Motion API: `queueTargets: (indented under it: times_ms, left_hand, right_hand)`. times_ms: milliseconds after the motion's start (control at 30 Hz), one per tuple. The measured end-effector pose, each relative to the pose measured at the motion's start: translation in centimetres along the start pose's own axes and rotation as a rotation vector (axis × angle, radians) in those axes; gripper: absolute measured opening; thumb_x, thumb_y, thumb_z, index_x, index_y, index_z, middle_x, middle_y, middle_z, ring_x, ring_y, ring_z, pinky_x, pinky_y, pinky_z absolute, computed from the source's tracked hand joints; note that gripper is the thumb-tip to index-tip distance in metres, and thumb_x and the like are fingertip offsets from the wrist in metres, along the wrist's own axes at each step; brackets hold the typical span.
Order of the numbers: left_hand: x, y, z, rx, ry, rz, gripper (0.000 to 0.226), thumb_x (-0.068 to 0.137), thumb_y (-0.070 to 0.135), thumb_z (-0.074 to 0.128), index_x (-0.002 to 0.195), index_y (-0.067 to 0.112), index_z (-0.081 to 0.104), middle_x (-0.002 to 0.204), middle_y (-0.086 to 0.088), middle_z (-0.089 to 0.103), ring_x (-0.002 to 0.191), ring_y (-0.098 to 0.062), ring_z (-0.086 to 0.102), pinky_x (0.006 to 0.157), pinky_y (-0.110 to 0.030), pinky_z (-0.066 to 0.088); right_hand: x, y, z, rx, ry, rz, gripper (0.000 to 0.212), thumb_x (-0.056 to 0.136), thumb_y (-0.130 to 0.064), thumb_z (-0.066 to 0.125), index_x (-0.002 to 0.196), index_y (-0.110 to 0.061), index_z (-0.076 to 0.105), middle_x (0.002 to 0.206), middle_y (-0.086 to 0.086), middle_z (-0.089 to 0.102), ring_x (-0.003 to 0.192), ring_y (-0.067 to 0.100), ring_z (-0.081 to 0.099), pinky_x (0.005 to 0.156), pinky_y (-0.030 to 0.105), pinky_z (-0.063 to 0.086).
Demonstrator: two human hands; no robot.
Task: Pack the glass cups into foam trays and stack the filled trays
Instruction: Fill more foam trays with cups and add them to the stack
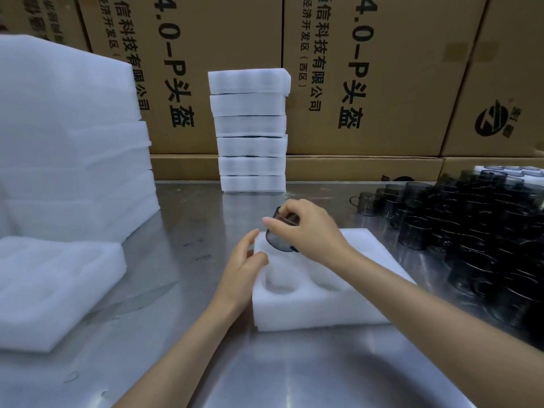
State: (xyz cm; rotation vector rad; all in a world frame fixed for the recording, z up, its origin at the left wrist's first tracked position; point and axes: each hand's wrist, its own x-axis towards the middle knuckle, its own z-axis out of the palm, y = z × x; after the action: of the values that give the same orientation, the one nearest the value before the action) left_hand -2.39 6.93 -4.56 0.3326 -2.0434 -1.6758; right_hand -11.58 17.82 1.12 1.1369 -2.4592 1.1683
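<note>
Our right grip (306, 228) pinches a dark glass cup (279, 234), tilted over the far left pocket of the foam tray (318, 307). Our left grip (244, 269), fingers relaxed, rests on the tray's left edge. Filled trays (250, 131) stand stacked behind on the tabletop (188, 231); more cups (477, 231) crowd the right.

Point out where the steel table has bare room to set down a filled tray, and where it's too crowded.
Free: the near table in front of the foam tray, and the strip between it and the empty trays at left. Crowded: the right side, packed with dark glass cups; the back centre holds the tray stack.
</note>
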Motion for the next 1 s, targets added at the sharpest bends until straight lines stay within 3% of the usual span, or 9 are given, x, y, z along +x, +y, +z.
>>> queueTargets:
  times_ms: [167,300,467,600,700,767,833,933,1000]
  left_hand:
    - [-0.1,0.2,0.1,-0.023,-0.019,0.022,0.051,0.078,0.019,0.048,0.129,0.025,0.047,0.128,0.010,0.051,0.115,0.003,0.048,0.090,-0.017,0.040]
    - [-0.2,0.2,0.1,-0.012,-0.017,-0.009,0.058,0.077,0.020,0.048,0.135,0.019,0.045,0.136,0.000,0.048,0.127,-0.013,0.044,0.105,-0.034,0.038]
    - [-0.1,0.3,0.2,-0.016,-0.048,0.028,0.045,0.068,0.022,0.044,0.111,0.023,0.060,0.117,0.005,0.061,0.115,-0.011,0.052,0.090,-0.025,0.042]
    - [-0.2,0.3,0.1,-0.025,-0.048,0.025,0.048,0.072,0.025,0.046,0.119,0.025,0.057,0.129,0.006,0.055,0.123,-0.007,0.046,0.100,-0.027,0.038]
    - [-0.2,0.1,0.1,-0.032,-0.057,0.058,0.033,0.087,0.013,0.049,0.109,0.036,0.056,0.121,0.014,0.058,0.114,0.005,0.050,0.088,-0.011,0.041]
    - [-0.2,0.2,0.0,-0.038,-0.062,0.069,0.041,0.091,0.004,0.045,0.104,0.042,0.053,0.111,0.023,0.059,0.101,0.018,0.052,0.077,-0.001,0.041]
    - [-0.4,0.1,-0.1,-0.017,-0.065,0.087,0.035,0.087,0.010,0.049,0.107,0.037,0.056,0.103,0.024,0.063,0.099,0.013,0.055,0.078,-0.003,0.041]
    - [-0.7,0.1,-0.2,0.007,-0.060,0.091,0.055,0.072,0.027,0.045,0.126,0.029,0.051,0.129,0.013,0.053,0.123,-0.003,0.044,0.101,-0.021,0.036]
    - [-0.7,0.0,-0.4,0.013,-0.016,0.131,0.053,0.073,0.030,0.043,0.126,0.038,0.046,0.132,0.021,0.047,0.127,-0.001,0.039,0.101,-0.017,0.031]
  right_hand:
    - [0.1,0.0,1.4,-0.074,-0.035,0.037,0.032,0.083,-0.056,0.058,0.067,-0.031,0.044,0.079,-0.013,0.048,0.071,0.006,0.049,0.055,0.025,0.033]
    - [-0.2,-0.1,2.0,-0.149,-0.056,0.026,0.033,0.082,-0.055,0.056,0.064,-0.032,0.040,0.079,-0.011,0.049,0.074,0.011,0.049,0.055,0.024,0.031]
    - [-0.2,-0.4,2.0,-0.227,-0.066,-0.001,0.024,0.083,-0.050,0.056,0.070,-0.033,0.044,0.085,-0.008,0.051,0.081,0.016,0.051,0.058,0.028,0.032]
    - [-0.1,-0.6,2.1,-0.291,-0.074,-0.033,0.022,0.085,-0.050,0.056,0.079,-0.030,0.050,0.090,-0.007,0.052,0.085,0.016,0.052,0.063,0.028,0.034]
    - [-0.1,-0.7,1.9,-0.310,-0.098,-0.047,0.022,0.084,-0.052,0.057,0.081,-0.031,0.051,0.095,-0.006,0.053,0.090,0.015,0.052,0.066,0.029,0.036]
    - [-0.2,-0.6,1.8,-0.335,-0.129,-0.072,0.025,0.082,-0.056,0.058,0.080,-0.032,0.052,0.094,-0.008,0.053,0.089,0.014,0.051,0.065,0.029,0.036]
    - [-0.2,-0.6,1.3,-0.283,-0.164,-0.058,0.031,0.081,-0.062,0.056,0.081,-0.031,0.055,0.090,-0.012,0.051,0.085,0.011,0.052,0.063,0.027,0.038]
    - [-0.2,-0.4,-0.1,-0.010,-0.122,0.035,0.036,0.086,-0.065,0.045,0.086,-0.031,0.059,0.096,-0.014,0.055,0.092,0.009,0.055,0.072,0.028,0.043]
    - [-0.4,0.0,-1.2,0.118,-0.040,0.045,0.034,0.091,-0.058,0.039,0.096,-0.032,0.060,0.105,-0.016,0.059,0.100,0.007,0.054,0.082,0.029,0.042]
